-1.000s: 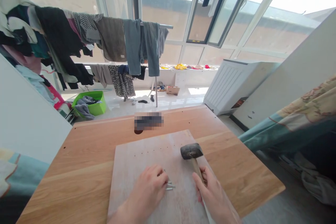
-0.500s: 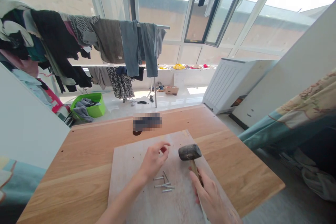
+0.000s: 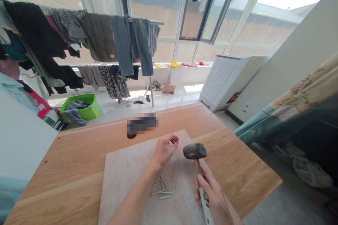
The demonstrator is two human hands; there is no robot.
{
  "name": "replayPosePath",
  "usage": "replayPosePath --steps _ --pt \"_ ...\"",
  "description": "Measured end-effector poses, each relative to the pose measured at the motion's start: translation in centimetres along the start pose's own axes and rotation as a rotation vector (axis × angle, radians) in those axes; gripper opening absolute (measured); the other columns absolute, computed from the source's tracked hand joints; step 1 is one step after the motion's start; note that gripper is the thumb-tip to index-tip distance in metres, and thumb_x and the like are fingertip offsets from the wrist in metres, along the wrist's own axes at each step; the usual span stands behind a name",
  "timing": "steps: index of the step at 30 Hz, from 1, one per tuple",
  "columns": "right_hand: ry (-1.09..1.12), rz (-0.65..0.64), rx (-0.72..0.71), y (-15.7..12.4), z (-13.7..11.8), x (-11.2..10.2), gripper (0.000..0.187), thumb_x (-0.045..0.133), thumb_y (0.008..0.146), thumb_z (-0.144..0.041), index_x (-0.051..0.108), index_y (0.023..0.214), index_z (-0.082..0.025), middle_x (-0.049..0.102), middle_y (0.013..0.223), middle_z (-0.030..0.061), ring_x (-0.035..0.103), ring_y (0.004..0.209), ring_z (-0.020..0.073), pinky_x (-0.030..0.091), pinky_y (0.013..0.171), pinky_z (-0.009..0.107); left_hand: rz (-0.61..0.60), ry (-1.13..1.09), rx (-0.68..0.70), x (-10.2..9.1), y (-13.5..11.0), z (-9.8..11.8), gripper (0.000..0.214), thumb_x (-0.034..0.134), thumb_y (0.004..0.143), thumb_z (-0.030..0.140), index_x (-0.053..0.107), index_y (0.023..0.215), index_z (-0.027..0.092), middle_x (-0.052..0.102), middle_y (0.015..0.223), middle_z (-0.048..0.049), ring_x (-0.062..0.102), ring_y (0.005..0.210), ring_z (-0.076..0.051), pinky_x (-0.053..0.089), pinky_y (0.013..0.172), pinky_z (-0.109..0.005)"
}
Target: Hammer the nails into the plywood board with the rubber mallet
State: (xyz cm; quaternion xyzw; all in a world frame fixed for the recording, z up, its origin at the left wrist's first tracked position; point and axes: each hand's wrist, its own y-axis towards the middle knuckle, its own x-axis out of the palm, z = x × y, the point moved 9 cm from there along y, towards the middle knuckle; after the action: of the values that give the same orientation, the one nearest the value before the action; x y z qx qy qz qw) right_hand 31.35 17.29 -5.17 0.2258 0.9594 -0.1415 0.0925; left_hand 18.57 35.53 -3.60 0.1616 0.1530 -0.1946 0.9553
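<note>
My right hand (image 3: 213,191) is wrapped around the handle of a mallet (image 3: 195,151) with a thick black head and a wooden shaft. The head is raised over the right side of a pale wooden board (image 3: 118,186). Left of it, near the board's far edge, my left hand (image 3: 164,152) has its fingers curled into a pinch. Whatever those fingertips hold, if anything, is too small to make out. Several loose nails (image 3: 164,192) lie in a small pile beside my left forearm. A row of small dark holes or marks runs across the board's far left part.
Under the board is a wooden table (image 3: 66,172). A blurred-out dark object (image 3: 142,123) sits near its far edge. Beyond are a green basket (image 3: 91,110) with clothes, laundry (image 3: 121,42) on a rack, a white cabinet (image 3: 221,81), and a curtain (image 3: 280,112) at right.
My view has turned slightly to the right. My left hand has shifted toward the board's far right corner, still pinched. The mallet stays in my right hand, its head a little farther right.
</note>
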Motion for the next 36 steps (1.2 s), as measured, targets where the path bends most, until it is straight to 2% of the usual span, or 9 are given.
replayPosePath --steps 3,5,10,13,20,23,26,31,36 --pt "0.066 -0.053 0.098 0.5 1.1 0.6 0.041 0.051 0.094 -0.059 0.065 0.099 -0.021 0.054 0.056 -0.0037 0.052 0.049 0.0137 0.040 0.044 0.022 -0.012 0.000 0.015 0.0 -0.1 0.0 0.010 0.064 0.083 0.013 0.072 0.083 0.019 0.074 0.080 0.0000 0.067 0.075 -0.014 0.049 0.074 -0.025" --pt "0.109 -0.070 0.141 0.8 1.5 0.7 0.044 0.054 0.090 -0.064 0.063 0.093 -0.021 0.054 0.056 -0.0042 0.051 0.045 0.0123 0.039 0.040 0.021 -0.034 0.008 0.031 0.3 -0.1 0.2 0.012 0.063 0.083 0.012 0.072 0.084 0.020 0.074 0.081 -0.0002 0.066 0.075 -0.015 0.049 0.073 -0.025" --pt "0.125 -0.138 0.205 0.9 1.9 0.9 0.061 0.054 0.090 -0.065 0.047 0.137 -0.026 0.058 0.061 -0.0083 0.048 0.034 0.0090 0.035 0.030 0.016 -0.084 0.035 0.050 0.8 -0.2 0.5 0.015 0.060 0.083 0.009 0.071 0.086 0.020 0.074 0.083 -0.0013 0.067 0.076 -0.015 0.050 0.072 -0.025" --pt "0.133 -0.153 0.217 1.0 1.5 0.9 0.068 0.057 0.090 -0.062 0.038 0.145 -0.027 0.056 0.061 -0.0102 0.044 0.031 0.0068 0.032 0.027 0.014 -0.087 0.034 0.031 0.8 -0.3 0.4 0.018 0.061 0.083 0.010 0.071 0.093 0.020 0.075 0.084 -0.0017 0.068 0.076 -0.015 0.051 0.073 -0.025" --pt "0.145 -0.166 0.097 2.2 -2.8 1.6 0.041 0.063 0.086 -0.060 0.057 0.096 -0.021 0.050 0.055 -0.0099 0.044 0.033 0.0059 0.034 0.028 0.014 -0.080 0.011 -0.009 0.7 -0.2 -0.1 0.022 0.065 0.082 0.013 0.070 0.103 0.020 0.076 0.083 -0.0015 0.069 0.074 -0.015 0.053 0.073 -0.026" --pt "0.143 -0.155 0.074 2.0 -3.8 1.8 0.051 0.061 0.088 -0.061 0.058 0.119 -0.021 0.051 0.059 -0.0094 0.043 0.033 0.0062 0.034 0.027 0.015 -0.075 0.000 -0.028 0.8 -0.2 -0.3 0.024 0.066 0.083 0.015 0.069 0.105 0.020 0.077 0.084 -0.0019 0.070 0.075 -0.016 0.053 0.074 -0.027" --pt "0.132 -0.147 0.056 1.8 -3.8 2.0 0.068 0.059 0.090 -0.061 0.046 0.146 -0.024 0.050 0.060 -0.0092 0.042 0.032 0.0074 0.035 0.027 0.017 -0.076 -0.001 -0.049 0.9 -0.2 -0.5 0.026 0.066 0.082 0.015 0.069 0.108 0.020 0.077 0.083 -0.0014 0.069 0.072 -0.016 0.052 0.073 -0.027" --pt "0.073 -0.156 -0.048 1.8 -4.0 2.5 0.066 0.050 0.098 -0.056 0.037 0.156 -0.026 0.048 0.057 -0.0095 0.038 0.031 0.0077 0.038 0.029 0.018 -0.063 0.000 -0.065 0.8 -0.2 -0.4 0.037 0.067 0.080 0.012 0.068 0.116 0.022 0.076 0.081 0.0004 0.065 0.069 -0.015 0.050 0.071 -0.025" --pt "0.036 -0.201 -0.033 2.0 -3.8 3.3 0.066 0.050 0.098 -0.051 0.037 0.156 -0.023 0.047 0.057 -0.0096 0.042 0.033 0.0086 0.038 0.028 0.017 -0.079 0.001 -0.051 0.8 -0.2 -0.2 0.038 0.065 0.080 0.010 0.068 0.116 0.022 0.075 0.079 0.0008 0.065 0.069 -0.015 0.048 0.071 -0.024"
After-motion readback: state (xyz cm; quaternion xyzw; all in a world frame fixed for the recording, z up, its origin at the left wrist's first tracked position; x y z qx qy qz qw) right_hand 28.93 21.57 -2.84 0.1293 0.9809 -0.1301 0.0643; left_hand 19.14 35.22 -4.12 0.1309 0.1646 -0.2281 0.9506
